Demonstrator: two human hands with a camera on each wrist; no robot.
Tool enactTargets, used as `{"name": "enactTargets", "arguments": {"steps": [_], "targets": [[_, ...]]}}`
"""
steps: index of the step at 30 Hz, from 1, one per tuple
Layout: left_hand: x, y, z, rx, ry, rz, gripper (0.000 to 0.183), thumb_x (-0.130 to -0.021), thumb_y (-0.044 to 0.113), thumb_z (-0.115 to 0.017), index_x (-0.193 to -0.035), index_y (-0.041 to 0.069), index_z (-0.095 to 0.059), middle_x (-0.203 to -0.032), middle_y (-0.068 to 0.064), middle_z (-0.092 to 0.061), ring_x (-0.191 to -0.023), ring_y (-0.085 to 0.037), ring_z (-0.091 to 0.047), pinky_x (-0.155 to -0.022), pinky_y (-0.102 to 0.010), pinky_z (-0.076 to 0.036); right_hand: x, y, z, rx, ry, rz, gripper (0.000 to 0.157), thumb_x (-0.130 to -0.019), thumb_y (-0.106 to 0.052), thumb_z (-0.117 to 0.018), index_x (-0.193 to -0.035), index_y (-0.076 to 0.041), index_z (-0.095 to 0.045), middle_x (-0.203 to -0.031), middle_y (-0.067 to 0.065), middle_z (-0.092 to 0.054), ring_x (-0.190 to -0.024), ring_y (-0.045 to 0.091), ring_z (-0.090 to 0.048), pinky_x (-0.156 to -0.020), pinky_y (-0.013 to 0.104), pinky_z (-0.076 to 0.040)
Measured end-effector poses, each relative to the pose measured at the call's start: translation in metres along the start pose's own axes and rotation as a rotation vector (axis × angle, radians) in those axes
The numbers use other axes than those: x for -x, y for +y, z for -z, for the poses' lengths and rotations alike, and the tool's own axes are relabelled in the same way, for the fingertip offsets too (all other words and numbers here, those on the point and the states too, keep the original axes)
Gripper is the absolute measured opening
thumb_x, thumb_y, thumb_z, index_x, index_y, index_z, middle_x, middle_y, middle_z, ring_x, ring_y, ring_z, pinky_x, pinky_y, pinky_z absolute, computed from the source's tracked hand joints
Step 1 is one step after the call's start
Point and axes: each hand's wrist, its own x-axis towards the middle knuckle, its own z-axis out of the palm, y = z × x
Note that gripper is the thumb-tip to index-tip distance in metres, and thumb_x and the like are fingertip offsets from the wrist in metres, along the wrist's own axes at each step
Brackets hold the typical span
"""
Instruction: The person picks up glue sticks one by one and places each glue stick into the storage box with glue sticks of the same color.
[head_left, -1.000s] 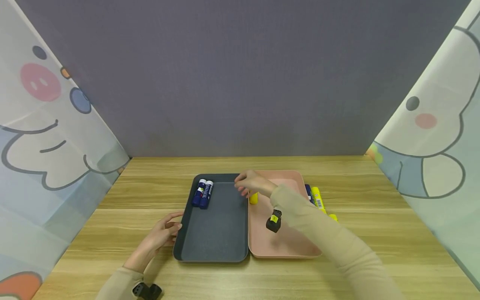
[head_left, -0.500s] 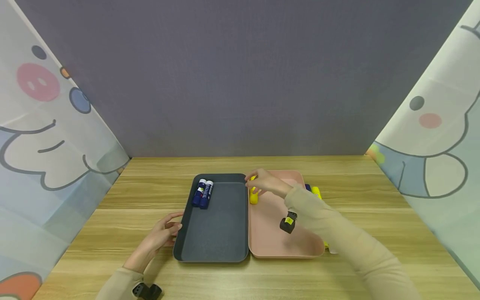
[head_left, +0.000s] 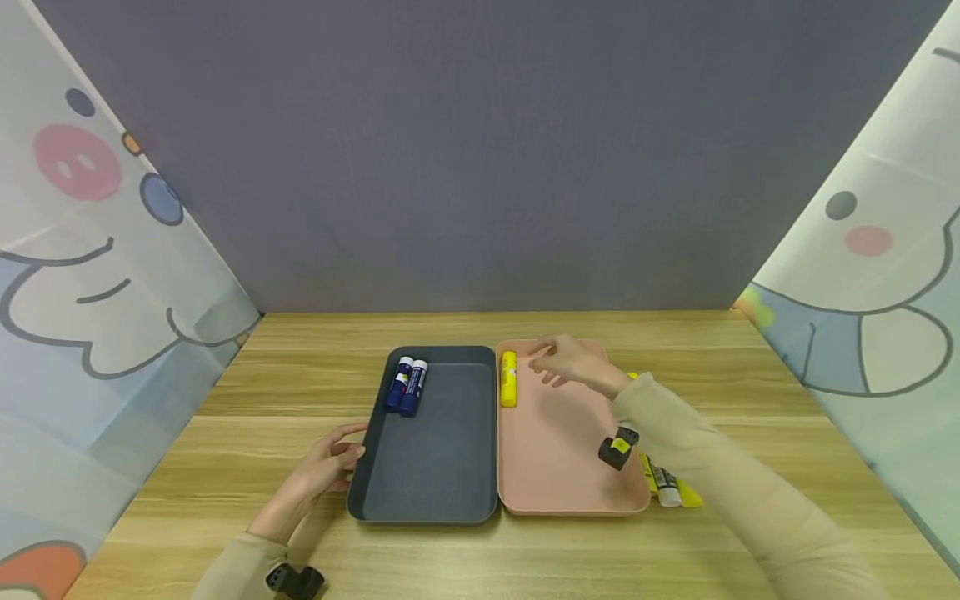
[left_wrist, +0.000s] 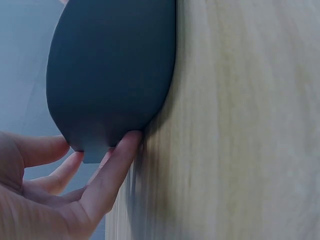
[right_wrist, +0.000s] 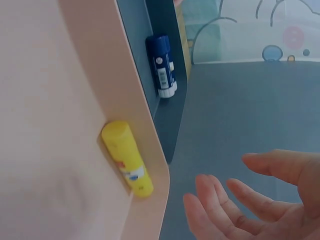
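The person's right hand (head_left: 566, 360) is hovering above the far part of the pink tray (head_left: 570, 487), its fingers loosely bent and parted from the thumb. Just beside it, the yellow tube (head_left: 508, 380) is lying inside that tray, against the left wall near the far corner, its length running along the wall. In the right wrist view, hand and tube are showing clearly apart.

The left hand (head_left: 321, 471) is holding the left side of the dark grey tray (head_left: 431, 487), the thumb resting at the rim and the other fingers bending against the outer wall; the left wrist view is showing fingertips touching the tray, one of them low, close to the bench (head_left: 300, 387).

The two trays are standing side by side, their long edges meeting. Inside the dark grey one, two dark blue tubes (head_left: 413, 390) with white ends are lying next to each other by the left wall, toward the far end.

Right of the pink tray, more tubes (head_left: 670, 497) are lying on the bench, partly hidden by the right sleeve (head_left: 697, 442); yellow and dark ones are showing, though their number is unclear. Behind the bench, a grey panel (head_left: 480, 158) is rising.
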Motion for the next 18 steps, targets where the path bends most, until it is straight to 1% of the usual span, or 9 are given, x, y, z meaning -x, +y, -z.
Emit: {"name": "enactTargets", "arguments": {"steps": [6,14,18], "targets": [[0.001,0.0,-0.001,0.0,-0.002,-0.001,0.048,-0.091,0.01,-0.047,-0.134,-0.002,-0.029,-0.11,-0.023,-0.051,-0.08,-0.019,-0.057,-0.065,-0.038,-0.05,0.005,0.01,0.013,0.051,0.032,-0.014,0.04,-0.086,-0.012,-0.053,-0.122,0.004,-0.047,-0.105,0.022,-0.056,-0.074,0.02,-0.06,-0.068,0.035,-0.051],[0.0,0.001,-0.002,0.006,-0.015,-0.006,0.048,-0.091,0.01,-0.047,-0.134,-0.002,-0.028,-0.111,-0.024,-0.05,-0.081,-0.02,-0.058,-0.066,-0.038,-0.05,0.015,0.022,0.031,0.042,0.051,-0.036,0.042,-0.086,-0.011,-0.052,-0.123,0.007,-0.044,-0.104,0.024,-0.056,-0.071,0.018,-0.059,-0.068,0.037,-0.05],[-0.001,0.001,-0.002,0.006,-0.016,-0.004,0.047,-0.091,0.009,-0.046,-0.134,-0.001,-0.028,-0.111,-0.024,-0.05,-0.08,-0.02,-0.057,-0.065,-0.038,-0.05,0.021,0.029,0.04,0.038,0.05,-0.047,0.043,-0.087,-0.012,-0.051,-0.124,0.008,-0.042,-0.106,0.026,-0.055,-0.071,0.017,-0.059,-0.07,0.038,-0.05]]}}
